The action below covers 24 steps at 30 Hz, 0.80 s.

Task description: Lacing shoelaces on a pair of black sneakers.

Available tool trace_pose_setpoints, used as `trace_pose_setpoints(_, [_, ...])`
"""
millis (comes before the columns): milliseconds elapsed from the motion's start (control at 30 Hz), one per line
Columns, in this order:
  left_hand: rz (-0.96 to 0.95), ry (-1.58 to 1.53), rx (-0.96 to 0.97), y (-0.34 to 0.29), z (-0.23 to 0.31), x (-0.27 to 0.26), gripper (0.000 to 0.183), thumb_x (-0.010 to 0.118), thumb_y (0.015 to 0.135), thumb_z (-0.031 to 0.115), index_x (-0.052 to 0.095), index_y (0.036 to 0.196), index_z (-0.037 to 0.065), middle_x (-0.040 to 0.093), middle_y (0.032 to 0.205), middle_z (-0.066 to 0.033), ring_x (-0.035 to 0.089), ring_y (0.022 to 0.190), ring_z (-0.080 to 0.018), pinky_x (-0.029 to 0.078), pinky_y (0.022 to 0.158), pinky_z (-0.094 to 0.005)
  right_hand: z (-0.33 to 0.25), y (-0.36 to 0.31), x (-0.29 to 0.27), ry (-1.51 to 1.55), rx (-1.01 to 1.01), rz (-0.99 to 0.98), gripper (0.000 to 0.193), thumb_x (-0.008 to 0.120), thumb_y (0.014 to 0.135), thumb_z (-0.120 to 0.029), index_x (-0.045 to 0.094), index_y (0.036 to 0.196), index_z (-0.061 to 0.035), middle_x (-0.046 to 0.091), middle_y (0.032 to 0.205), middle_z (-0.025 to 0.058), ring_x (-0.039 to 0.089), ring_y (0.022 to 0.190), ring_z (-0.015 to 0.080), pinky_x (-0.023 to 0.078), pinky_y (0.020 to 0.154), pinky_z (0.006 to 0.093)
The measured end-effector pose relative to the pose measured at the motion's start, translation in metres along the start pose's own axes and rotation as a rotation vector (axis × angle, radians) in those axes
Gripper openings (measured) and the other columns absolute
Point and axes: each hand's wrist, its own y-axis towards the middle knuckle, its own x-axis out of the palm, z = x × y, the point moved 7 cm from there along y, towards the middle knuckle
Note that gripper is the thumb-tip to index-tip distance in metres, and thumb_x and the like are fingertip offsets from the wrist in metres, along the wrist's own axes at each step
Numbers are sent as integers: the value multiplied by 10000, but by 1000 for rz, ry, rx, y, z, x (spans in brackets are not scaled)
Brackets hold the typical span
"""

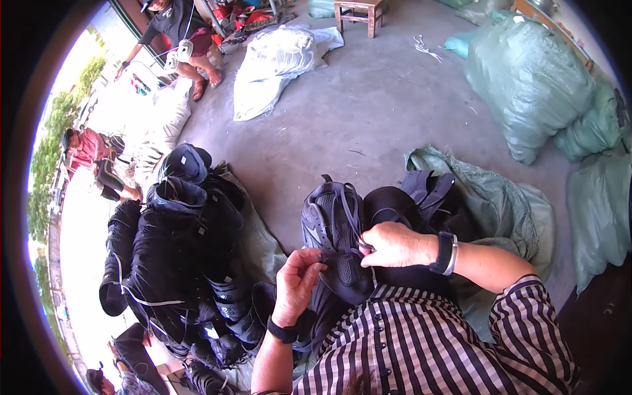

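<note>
A dark grey sports shoe [332, 220] stands sole-up in front of me, against my striped shirt. My left hand [297, 280] pinches the shoe's tongue or upper edge near its lower end. My right hand [394, 245] is closed on the shoe's lace at the shoe's right side, with a dark watch on that wrist. More black shoes [421, 197] lie just behind the held one, on a green woven sack [507, 204].
A tied heap of black shoes [178, 250] fills the left. Full green sacks [533, 79] stand at the right, a white sack [276, 59] and a wooden stool [359, 13] at the back. Other people sit at the left edge and the top left.
</note>
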Motion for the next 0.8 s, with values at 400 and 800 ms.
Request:
trace_pose_setpoints(400, [55,29,-75,0,-8,-5,162,510,943,113,558,1075,32,595,814,-14,505,611,-43,405,538,-182,28,-26,-6,313,198,70,220,620,831,-204,614,820,15,587,603,65,559,489,115,450,505,272])
trace_pose_setpoints(800, [32,112,-76,-2,-17,6,130,630,876,159,614,918,37,606,726,-7,520,577,-68,420,540,-209,23,-18,11,322,188,-62,274,648,843,-247,568,776,6,544,571,62,548,486,109,430,456,284])
